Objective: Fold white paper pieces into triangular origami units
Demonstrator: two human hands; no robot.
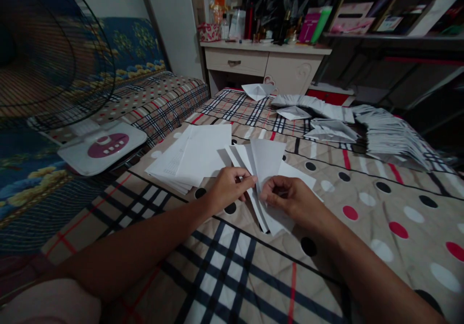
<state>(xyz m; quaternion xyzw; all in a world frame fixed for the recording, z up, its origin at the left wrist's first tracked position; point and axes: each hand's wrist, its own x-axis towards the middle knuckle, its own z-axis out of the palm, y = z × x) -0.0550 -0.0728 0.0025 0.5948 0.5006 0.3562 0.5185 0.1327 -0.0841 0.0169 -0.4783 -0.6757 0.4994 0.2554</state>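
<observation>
My left hand (234, 184) pinches the left edge of a small bundle of folded white paper (268, 155), fingers closed. My right hand (284, 193) is closed on the right side of the same bundle, its thumb and fingertips curled together. The bundle's layers fan apart at the top, and their lower ends reach toward the bedspread. A white sheet (299, 179) lies flat behind my right hand, partly covered. Just left of the bundle rests a stack of loose white sheets (205, 145), some with faint printing.
A patterned quilted bedspread (253, 285) lies under everything. Folded paper boats (258, 91) and long rows of folded paper pieces (393, 135) sit toward the far right. A fan (108, 145) stands at left. Behind are a white dresser (237, 62) and shelves (380, 36).
</observation>
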